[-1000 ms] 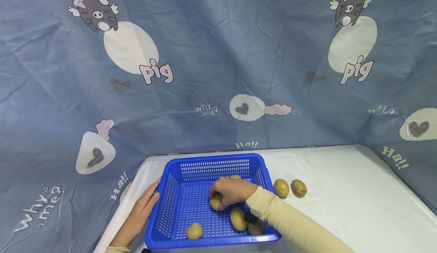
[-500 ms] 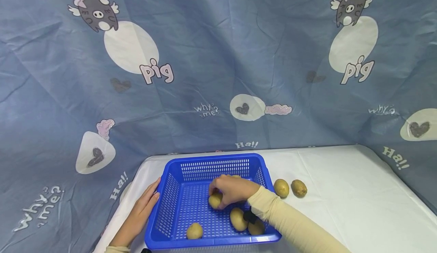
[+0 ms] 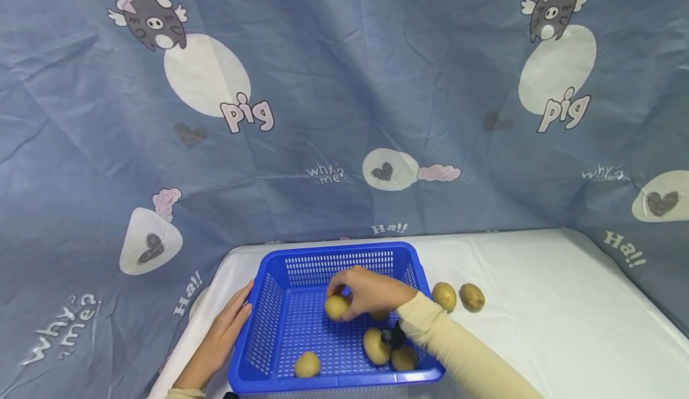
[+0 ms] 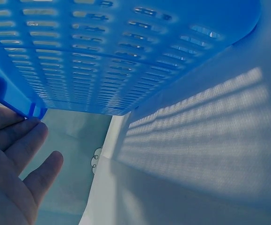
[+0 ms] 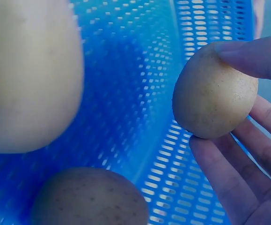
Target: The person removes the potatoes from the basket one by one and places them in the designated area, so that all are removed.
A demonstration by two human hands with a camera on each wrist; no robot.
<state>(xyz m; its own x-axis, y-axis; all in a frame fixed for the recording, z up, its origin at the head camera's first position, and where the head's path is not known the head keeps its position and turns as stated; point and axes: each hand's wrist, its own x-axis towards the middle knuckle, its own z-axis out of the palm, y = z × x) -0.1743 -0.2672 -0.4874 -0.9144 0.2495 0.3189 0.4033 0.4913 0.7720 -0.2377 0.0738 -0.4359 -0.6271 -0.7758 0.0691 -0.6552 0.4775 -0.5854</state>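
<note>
My right hand (image 3: 374,291) pinches a potato (image 3: 336,307) between thumb and fingers, over the middle of a blue plastic basket (image 3: 328,380). Close up in the right wrist view, this potato (image 5: 215,93) looks smooth and yellowish brown, clear of the others. Several more potatoes lie in the basket: one potato (image 3: 307,365) near the front left, a larger potato (image 3: 375,346) and a potato (image 3: 404,359) at the front right, and one potato (image 3: 380,315) partly hidden under my right hand. My left hand (image 3: 222,330) rests along the left rim, its fingers (image 4: 30,145) extended and touching it from outside.
Two potatoes, a yellow potato (image 3: 444,297) and a browner potato (image 3: 472,297), lie on the white table cover (image 3: 538,315) right of the basket. A blue printed curtain (image 3: 344,118) hangs behind and along both sides.
My right hand has raised its potato a little and moved it slightly toward the back of the basket. A potato beneath that hand shows more from the front. The left hand stays put.
</note>
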